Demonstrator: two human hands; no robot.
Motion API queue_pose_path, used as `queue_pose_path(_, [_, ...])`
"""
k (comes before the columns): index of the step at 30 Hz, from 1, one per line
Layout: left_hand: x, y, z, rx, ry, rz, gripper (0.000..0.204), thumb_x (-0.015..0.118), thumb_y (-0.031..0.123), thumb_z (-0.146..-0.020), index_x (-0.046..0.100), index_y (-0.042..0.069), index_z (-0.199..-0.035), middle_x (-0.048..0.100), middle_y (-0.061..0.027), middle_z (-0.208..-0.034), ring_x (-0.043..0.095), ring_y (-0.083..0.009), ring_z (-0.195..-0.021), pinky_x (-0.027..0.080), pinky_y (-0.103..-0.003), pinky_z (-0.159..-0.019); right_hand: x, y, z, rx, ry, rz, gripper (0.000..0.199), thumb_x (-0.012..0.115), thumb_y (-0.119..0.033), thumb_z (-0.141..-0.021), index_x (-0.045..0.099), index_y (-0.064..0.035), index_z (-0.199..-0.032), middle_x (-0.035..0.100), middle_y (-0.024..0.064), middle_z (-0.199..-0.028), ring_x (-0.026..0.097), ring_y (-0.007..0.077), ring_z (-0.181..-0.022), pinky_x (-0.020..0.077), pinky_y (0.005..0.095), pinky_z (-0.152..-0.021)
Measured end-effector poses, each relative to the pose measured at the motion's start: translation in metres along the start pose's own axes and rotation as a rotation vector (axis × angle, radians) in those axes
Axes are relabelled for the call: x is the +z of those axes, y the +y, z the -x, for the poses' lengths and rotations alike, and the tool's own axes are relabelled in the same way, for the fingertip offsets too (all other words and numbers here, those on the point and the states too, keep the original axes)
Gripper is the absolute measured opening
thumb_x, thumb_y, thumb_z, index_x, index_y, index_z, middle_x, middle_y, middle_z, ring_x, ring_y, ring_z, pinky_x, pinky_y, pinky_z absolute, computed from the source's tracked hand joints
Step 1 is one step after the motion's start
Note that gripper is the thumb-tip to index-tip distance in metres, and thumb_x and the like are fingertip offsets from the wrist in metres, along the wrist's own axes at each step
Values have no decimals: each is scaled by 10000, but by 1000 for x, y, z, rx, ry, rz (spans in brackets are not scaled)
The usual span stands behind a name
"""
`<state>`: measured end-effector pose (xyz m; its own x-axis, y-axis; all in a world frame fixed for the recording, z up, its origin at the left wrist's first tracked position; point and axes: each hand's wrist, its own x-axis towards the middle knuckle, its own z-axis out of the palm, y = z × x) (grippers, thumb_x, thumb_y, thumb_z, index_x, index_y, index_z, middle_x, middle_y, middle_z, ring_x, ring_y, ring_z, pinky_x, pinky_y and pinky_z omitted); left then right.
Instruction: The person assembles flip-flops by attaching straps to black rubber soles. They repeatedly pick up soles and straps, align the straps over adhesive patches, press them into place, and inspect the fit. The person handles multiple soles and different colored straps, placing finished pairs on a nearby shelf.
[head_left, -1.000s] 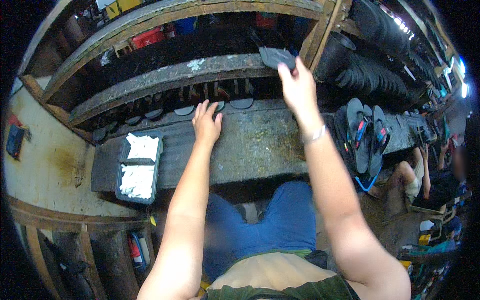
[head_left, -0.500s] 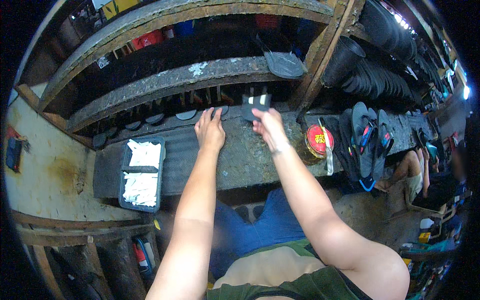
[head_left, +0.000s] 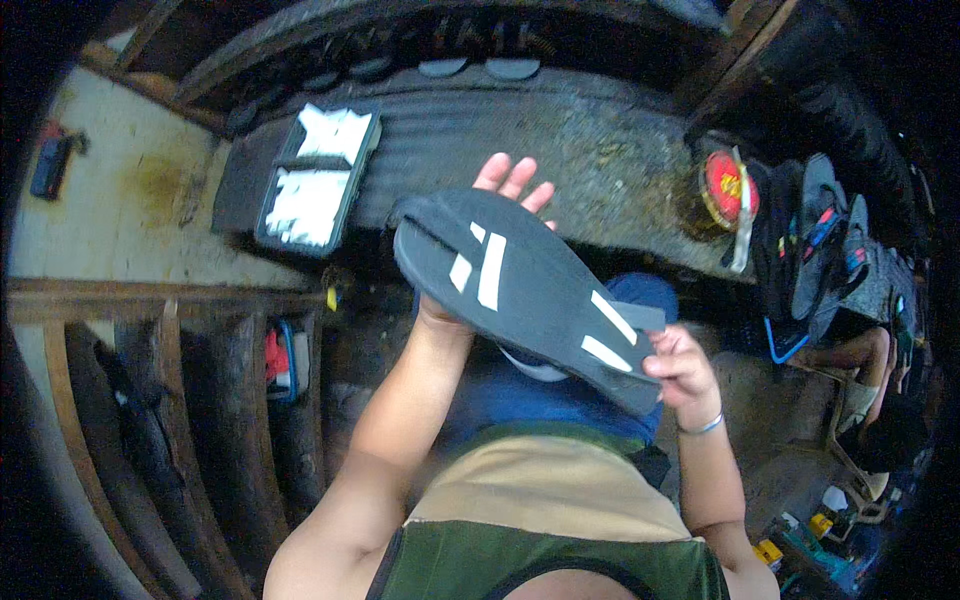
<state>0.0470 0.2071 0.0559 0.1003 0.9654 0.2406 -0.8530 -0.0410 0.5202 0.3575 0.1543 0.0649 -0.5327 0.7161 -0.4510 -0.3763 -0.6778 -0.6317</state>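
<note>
A dark grey sandal sole (head_left: 535, 270) with several white strips on its upward face lies slantwise in front of me, off the bench. My left hand (head_left: 507, 185) supports it from beneath at the wider left end; its fingertips stick out past the far edge and the palm is hidden. At the narrower right end, my right hand (head_left: 683, 368) grips the sole's edge between thumb and fingers, beside a short grey flap (head_left: 637, 317). A second, paler curved edge (head_left: 535, 366) shows partly under the sole.
On the bench (head_left: 500, 130) stands a black two-part tray (head_left: 264, 225) of white strips. To the right are a red-lidded jar (head_left: 728, 190) with a brush-like tool across it and several sandals (head_left: 818, 235). Another person (head_left: 865, 390) sits at far right. Slatted racks (head_left: 190, 420) stand at left.
Both hands have come back from the far side of the bench toward my body. The sole with white strips is now held across both hands. My view has tilted downward.
</note>
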Motion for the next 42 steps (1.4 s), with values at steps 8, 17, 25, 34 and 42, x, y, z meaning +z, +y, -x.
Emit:
queue_pose_path(8, [41,49,77,496,-211,-694,207,799,188,-871,709,34,-977,757,-204,-1029,729,-405,-1065,564,-522,-963,18,13,-48,-239,321,443,419,771,-195,-936,651,4,-1284,711,64,-1140,682,162,-968,553,303,-885])
queue_pose_path(17, [50,34,104,557,-319,-1046,300,835,181,-825,666,50,-1035,770,-183,-1008,746,-369,-1011,503,-566,-1032,121,15,30,-1303,-82,1263,348,791,44,-689,725,-20,-1024,722,136,-1038,710,321,-931,588,417,-836])
queue_pose_path(25, [66,22,123,458,-312,-1223,231,858,151,-734,765,73,-930,769,-78,-959,745,-305,-950,506,-506,-1010,97,32,31,-1371,-145,1271,339,780,65,-703,680,-19,-1017,723,136,-1000,716,313,-852,603,443,-784])
queue_pose_path(34, [64,14,161,51,-456,-1153,146,797,106,-720,804,112,-866,778,-46,-925,753,-255,-952,480,-519,-1066,111,20,59,-858,-343,1068,307,837,-46,-783,722,-25,-1067,743,64,-956,724,209,-914,562,362,-880])
queue_pose_path(42, [66,18,195,-185,-547,-1183,232,782,73,-641,797,136,-864,755,-22,-1015,691,-297,-1145,446,-546,-1069,43,38,-51,-92,-187,992,216,851,-155,-838,796,-6,-986,771,65,-917,686,126,-834,544,288,-804])
